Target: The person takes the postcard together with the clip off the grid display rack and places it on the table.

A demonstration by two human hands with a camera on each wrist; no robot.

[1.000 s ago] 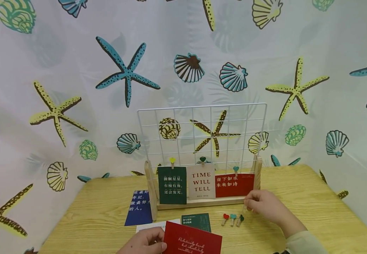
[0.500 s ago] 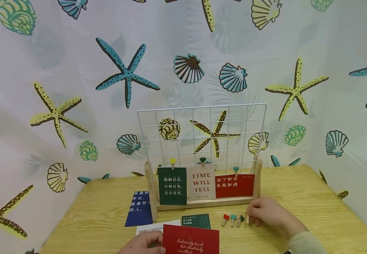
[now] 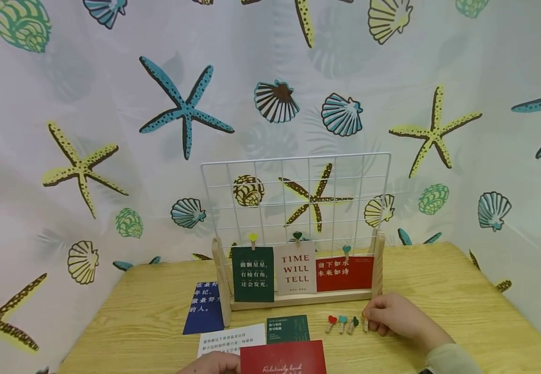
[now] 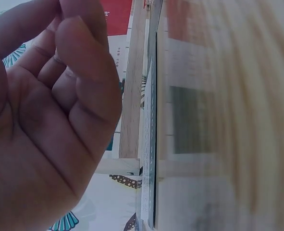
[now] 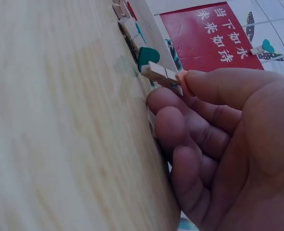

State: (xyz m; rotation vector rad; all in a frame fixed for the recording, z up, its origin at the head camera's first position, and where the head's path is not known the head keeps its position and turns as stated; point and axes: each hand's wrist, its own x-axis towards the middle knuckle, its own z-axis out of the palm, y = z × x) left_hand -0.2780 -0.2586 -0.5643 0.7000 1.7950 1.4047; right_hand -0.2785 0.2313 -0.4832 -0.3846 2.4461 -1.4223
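Note:
At the bottom of the head view, my left hand (image 3: pixel 214 362) grips a red card (image 3: pixel 283 356) with white script by its left edge; the card's lower part is cut off. In the left wrist view the fingers curl toward the thumb. My right hand (image 3: pixel 394 317) is low at the tabletop, pinching a small wooden clothespin (image 5: pixel 161 74) between thumb and finger, with an orange bit showing at the thumb tip. Left of it lie clothespins with a red heart (image 3: pixel 332 320), a teal heart (image 3: pixel 342 321) and a dark green heart (image 3: pixel 355 322).
Behind stands a white wire grid (image 3: pixel 283 202) on a wooden base (image 3: pixel 303 298). Clipped to it are a green card (image 3: pixel 253 291), a white card (image 3: pixel 295 285) and a red one (image 3: pixel 345 283). Blue (image 3: pixel 203 317), white (image 3: pixel 225 337) and green (image 3: pixel 287 332) cards lie in front and at left.
My left hand and the red card have moved down toward the bottom edge. My right hand has shifted slightly right and down, keeping the clothespin beside the others.

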